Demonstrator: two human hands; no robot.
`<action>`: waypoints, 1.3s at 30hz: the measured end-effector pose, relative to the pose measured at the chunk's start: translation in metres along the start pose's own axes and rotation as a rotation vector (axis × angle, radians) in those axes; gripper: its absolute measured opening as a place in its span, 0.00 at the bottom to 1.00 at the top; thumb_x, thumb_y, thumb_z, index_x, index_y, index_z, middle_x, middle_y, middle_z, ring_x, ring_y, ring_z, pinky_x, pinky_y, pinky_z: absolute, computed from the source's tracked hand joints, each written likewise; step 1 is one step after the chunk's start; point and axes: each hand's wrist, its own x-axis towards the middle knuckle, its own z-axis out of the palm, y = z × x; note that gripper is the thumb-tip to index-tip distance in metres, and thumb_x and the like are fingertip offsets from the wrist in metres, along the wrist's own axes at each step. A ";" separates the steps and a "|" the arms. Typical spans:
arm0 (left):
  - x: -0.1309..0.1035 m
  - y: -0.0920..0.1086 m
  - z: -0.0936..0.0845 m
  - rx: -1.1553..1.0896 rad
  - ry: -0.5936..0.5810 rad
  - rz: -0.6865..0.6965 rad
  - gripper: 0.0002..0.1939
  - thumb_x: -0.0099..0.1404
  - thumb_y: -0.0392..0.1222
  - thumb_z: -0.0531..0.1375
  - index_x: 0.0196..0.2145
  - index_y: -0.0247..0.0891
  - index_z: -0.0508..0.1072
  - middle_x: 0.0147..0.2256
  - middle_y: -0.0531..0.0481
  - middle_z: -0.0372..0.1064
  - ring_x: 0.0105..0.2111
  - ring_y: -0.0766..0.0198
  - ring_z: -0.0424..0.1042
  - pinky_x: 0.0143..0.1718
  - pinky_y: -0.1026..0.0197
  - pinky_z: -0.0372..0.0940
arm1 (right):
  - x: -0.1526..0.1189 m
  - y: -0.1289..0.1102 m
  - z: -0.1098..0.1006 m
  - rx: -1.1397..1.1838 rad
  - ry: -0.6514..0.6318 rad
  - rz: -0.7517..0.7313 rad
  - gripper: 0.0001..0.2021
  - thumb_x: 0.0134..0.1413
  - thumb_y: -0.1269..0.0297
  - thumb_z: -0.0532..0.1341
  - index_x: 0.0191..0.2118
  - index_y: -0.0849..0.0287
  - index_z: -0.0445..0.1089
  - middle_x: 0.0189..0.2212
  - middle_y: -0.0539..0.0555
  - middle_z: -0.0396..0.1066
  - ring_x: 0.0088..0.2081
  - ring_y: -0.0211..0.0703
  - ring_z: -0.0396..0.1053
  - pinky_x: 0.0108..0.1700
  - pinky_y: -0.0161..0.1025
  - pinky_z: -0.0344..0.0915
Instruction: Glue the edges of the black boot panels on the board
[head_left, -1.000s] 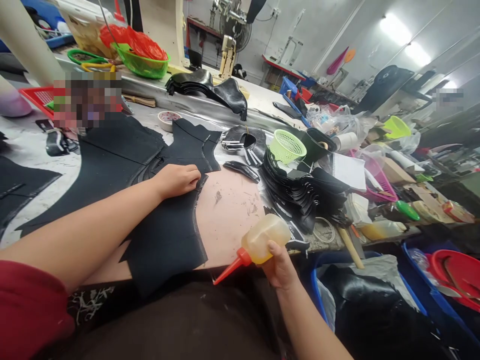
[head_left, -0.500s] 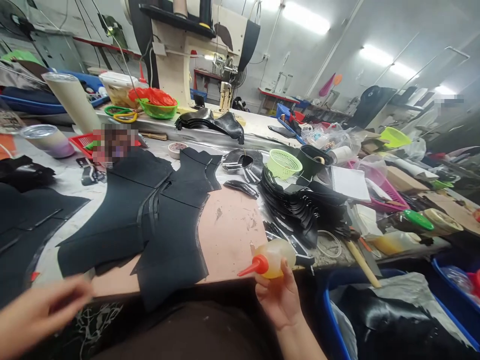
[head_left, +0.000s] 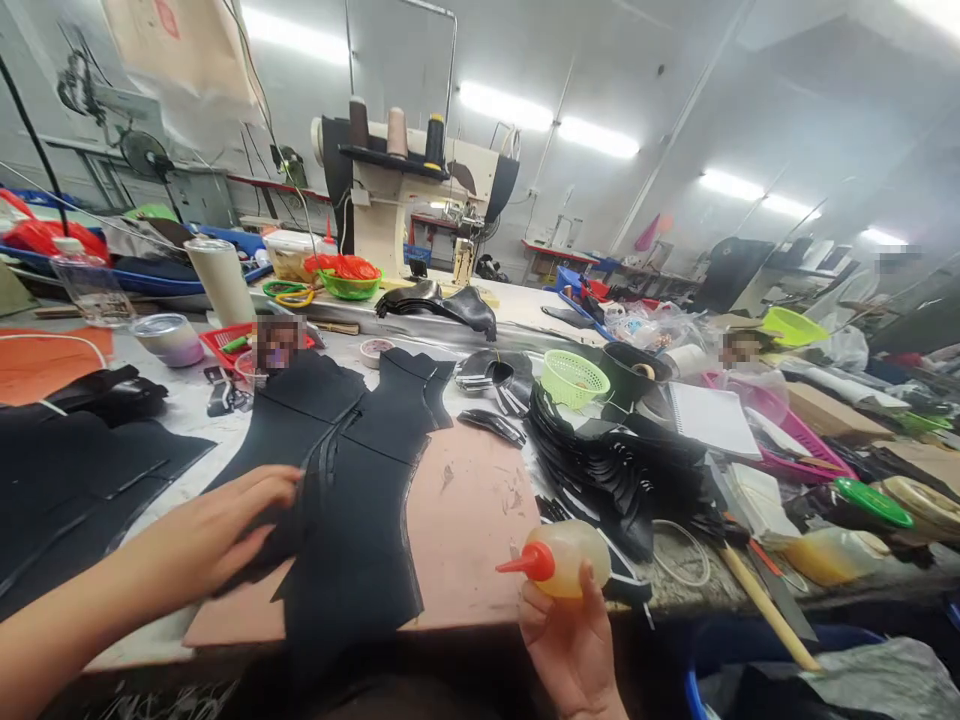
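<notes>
Right hand first: fingers wrapped round the glue bottle, red nozzle aimed left, held up off the table's near edge. Left hand lies flat, fingers spread loosely, pressing on the black cut pieces that overlap on the pink board. Looks like the gluing step, caught between passes. Next move, I'd say, calls for bringing the nozzle down onto a piece's edge while the left hand pins it. Stacked black parts and a green basket sit beyond.

Honestly can't read any text here, the hanging paper sheet up top has a red mark but it's too blurry.
</notes>
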 end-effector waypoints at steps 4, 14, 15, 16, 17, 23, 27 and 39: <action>0.102 0.024 -0.005 0.028 -0.101 -0.031 0.21 0.60 0.34 0.53 0.52 0.39 0.65 0.53 0.48 0.66 0.55 0.59 0.63 0.58 0.57 0.55 | 0.019 0.004 0.001 0.048 -0.079 -0.068 0.28 0.32 0.51 0.75 0.40 0.60 0.72 0.29 0.50 0.71 0.19 0.27 0.55 0.19 0.27 0.58; 0.170 0.031 0.005 -0.039 -0.206 -0.254 0.15 0.65 0.40 0.60 0.48 0.33 0.67 0.41 0.47 0.68 0.40 0.59 0.70 0.45 0.51 0.67 | 0.067 0.009 -0.025 0.093 -0.252 -0.036 0.27 0.38 0.43 0.70 0.37 0.61 0.74 0.24 0.49 0.66 0.22 0.29 0.57 0.24 0.27 0.58; 0.168 0.031 0.004 -0.066 -0.226 -0.248 0.13 0.65 0.40 0.60 0.46 0.33 0.67 0.39 0.48 0.68 0.38 0.61 0.70 0.43 0.52 0.67 | 0.064 0.007 -0.022 0.078 -0.275 -0.013 0.26 0.38 0.43 0.70 0.37 0.60 0.74 0.23 0.49 0.65 0.22 0.29 0.57 0.25 0.28 0.59; 0.166 0.032 0.003 -0.095 -0.241 -0.237 0.12 0.65 0.39 0.60 0.45 0.33 0.68 0.37 0.49 0.68 0.36 0.62 0.70 0.42 0.53 0.68 | 0.060 0.006 -0.018 0.061 -0.296 0.007 0.26 0.39 0.43 0.70 0.37 0.60 0.74 0.22 0.48 0.64 0.22 0.30 0.57 0.26 0.28 0.60; 0.165 0.033 0.002 -0.124 -0.251 -0.222 0.09 0.64 0.38 0.60 0.42 0.33 0.69 0.36 0.50 0.68 0.35 0.63 0.69 0.41 0.54 0.67 | 0.056 0.005 -0.014 0.047 -0.310 0.025 0.25 0.39 0.43 0.71 0.38 0.60 0.74 0.21 0.48 0.64 0.22 0.30 0.57 0.26 0.28 0.60; 0.153 0.035 0.007 -0.350 -0.195 -0.201 0.04 0.63 0.35 0.59 0.36 0.32 0.67 0.34 0.51 0.65 0.32 0.66 0.66 0.34 0.61 0.66 | 0.047 0.001 -0.001 0.003 -0.298 0.020 0.25 0.39 0.43 0.71 0.37 0.58 0.75 0.20 0.48 0.62 0.23 0.31 0.58 0.26 0.28 0.59; 0.149 0.032 0.012 -0.512 -0.137 -0.257 0.05 0.67 0.34 0.52 0.41 0.33 0.65 0.35 0.50 0.66 0.31 0.66 0.68 0.33 0.62 0.66 | 0.048 0.001 -0.004 -0.038 -0.268 -0.033 0.24 0.40 0.42 0.70 0.37 0.56 0.74 0.26 0.48 0.65 0.24 0.30 0.57 0.27 0.29 0.59; 0.142 0.036 0.032 -0.253 -0.069 -0.002 0.04 0.54 0.38 0.62 0.29 0.36 0.70 0.44 0.46 0.67 0.42 0.59 0.68 0.48 0.52 0.63 | 0.055 0.007 -0.011 0.049 -0.211 -0.048 0.25 0.40 0.43 0.70 0.37 0.60 0.73 0.25 0.50 0.66 0.22 0.32 0.58 0.24 0.31 0.61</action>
